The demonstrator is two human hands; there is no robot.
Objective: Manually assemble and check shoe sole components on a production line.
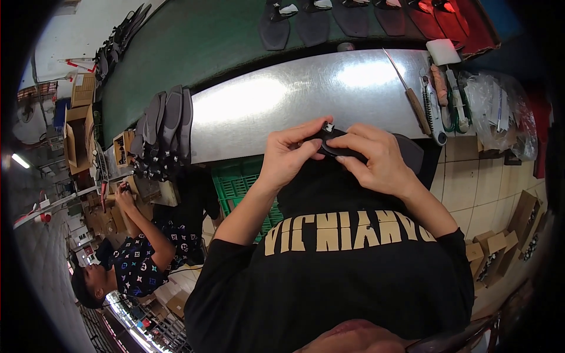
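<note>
Close to my chest, at the near edge of the metal work surface (259, 117), I hold a dark sandal (410, 154). Its rounded grey sole sticks out beyond my right hand (374, 154). My left hand (289, 154) is closed on the strap end, thumb and fingers pinching near a small shiny white piece (329, 126). The right fingers bend over the dark strap and press on it beside the left thumb. Much of the sandal is hidden by my hands.
To the left lies a pile of dark sandals (170, 120); more sandals (275, 28) line the green bench (194, 44) behind. An awl (416, 109), a cutter knife (434, 112) and a plastic bag (500, 112) are at right. A co-worker (141, 253) works at far left; a green crate (238, 182) stands below.
</note>
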